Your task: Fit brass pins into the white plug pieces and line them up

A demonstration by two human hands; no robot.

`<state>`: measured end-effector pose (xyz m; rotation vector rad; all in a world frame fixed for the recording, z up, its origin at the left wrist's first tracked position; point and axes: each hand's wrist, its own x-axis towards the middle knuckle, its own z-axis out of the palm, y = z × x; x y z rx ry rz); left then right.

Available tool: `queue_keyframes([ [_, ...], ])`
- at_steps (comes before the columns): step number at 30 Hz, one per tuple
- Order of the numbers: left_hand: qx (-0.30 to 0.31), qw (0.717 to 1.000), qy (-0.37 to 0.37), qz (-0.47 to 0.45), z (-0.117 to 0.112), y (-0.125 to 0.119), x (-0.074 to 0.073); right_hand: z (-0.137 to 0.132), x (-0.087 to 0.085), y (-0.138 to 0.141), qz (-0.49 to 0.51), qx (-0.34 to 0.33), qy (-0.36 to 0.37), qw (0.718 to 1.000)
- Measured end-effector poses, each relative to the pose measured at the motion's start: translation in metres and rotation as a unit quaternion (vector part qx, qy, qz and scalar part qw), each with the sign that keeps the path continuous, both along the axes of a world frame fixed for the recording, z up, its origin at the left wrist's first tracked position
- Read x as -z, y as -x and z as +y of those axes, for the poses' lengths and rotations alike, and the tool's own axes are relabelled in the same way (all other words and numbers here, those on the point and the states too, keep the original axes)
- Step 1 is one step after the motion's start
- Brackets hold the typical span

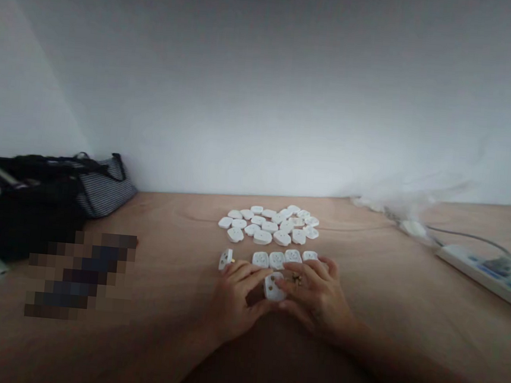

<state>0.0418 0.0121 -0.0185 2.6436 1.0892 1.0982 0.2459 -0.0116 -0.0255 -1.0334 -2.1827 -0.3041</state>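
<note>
Between my two hands is a white plug housing [275, 288] with small brass-coloured parts showing in it. My left hand [239, 297] grips its left side, thumb below and fingers above. The fingertips of my right hand [320, 295] press on its right side. Several small brass pieces [296, 280] show among the right fingers; whether they are held or lie on the table I cannot tell. Just beyond my hands stands a row of white housings [277, 260]. Another plug piece [225, 260], with a brass pin sticking out, stands tilted beside my left fingers.
Farther back lies a loose cluster of white plug parts [263, 237] on the wooden table [174, 303]. A black bag [35, 202] sits at the left, near a blurred-out dark object [92, 269]. To the right are a power strip [481, 268] with a cable and a clear plastic bag [411, 196].
</note>
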Motion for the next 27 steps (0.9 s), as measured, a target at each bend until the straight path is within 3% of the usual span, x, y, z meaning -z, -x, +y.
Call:
queue_keyframes([
  [5, 0.007, 1.000, 0.019, -0.012, 0.001, 0.001, 0.001, 0.005, 0.003, -0.005, 0.041, -0.033, 0.051, 0.997],
  [12, 0.004, 0.999, 0.028, -0.024, 0.002, 0.002, 0.002, 0.006, 0.006, -0.007, 0.055, -0.070, 0.041, 0.995],
  [17, 0.031, 0.998, 0.035, -0.030, 0.001, 0.002, 0.000, 0.010, 0.007, -0.006, 0.104, -0.076, 0.122, 0.984],
  [22, 0.066, 0.994, 0.067, -0.050, -0.001, 0.000, 0.001, 0.012, 0.010, -0.003, 0.180, -0.122, 0.201, 0.955],
  [27, 0.051, 0.996, 0.050, -0.046, 0.009, 0.011, -0.005, 0.015, 0.010, 0.002, 0.284, -0.157, 0.284, 0.902],
])
